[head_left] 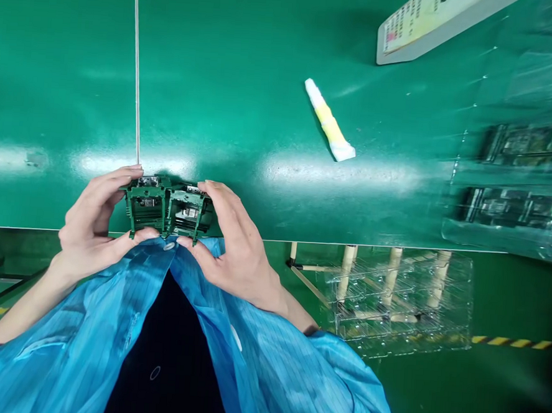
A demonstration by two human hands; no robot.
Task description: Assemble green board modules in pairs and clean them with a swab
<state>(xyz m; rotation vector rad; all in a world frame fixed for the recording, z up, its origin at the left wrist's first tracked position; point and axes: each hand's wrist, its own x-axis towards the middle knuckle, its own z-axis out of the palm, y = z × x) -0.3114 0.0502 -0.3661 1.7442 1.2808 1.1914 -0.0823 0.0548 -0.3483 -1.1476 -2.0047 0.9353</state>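
Two dark green plastic frames with shiny metal parts inside are held side by side just above the table's near edge. My left hand (96, 220) is closed on the left green frame (134, 209), thumb at its lower edge and fingers at its upper edge. In the same kind of grip, my right hand (240, 254) is closed on the right green frame (189, 196). The inner sides of the frames meet or nearly meet; whether they are joined I cannot tell. Their open faces are turned up towards me.
A white and yellow tube (327, 119) lies on the green table (238, 61). Top right stands a pale labelled box (420, 31). Clear plastic packaging (498, 236) with dark parts is at the right. Below the edge, a clear tray (404, 326) sits by tan pipes (393, 270).
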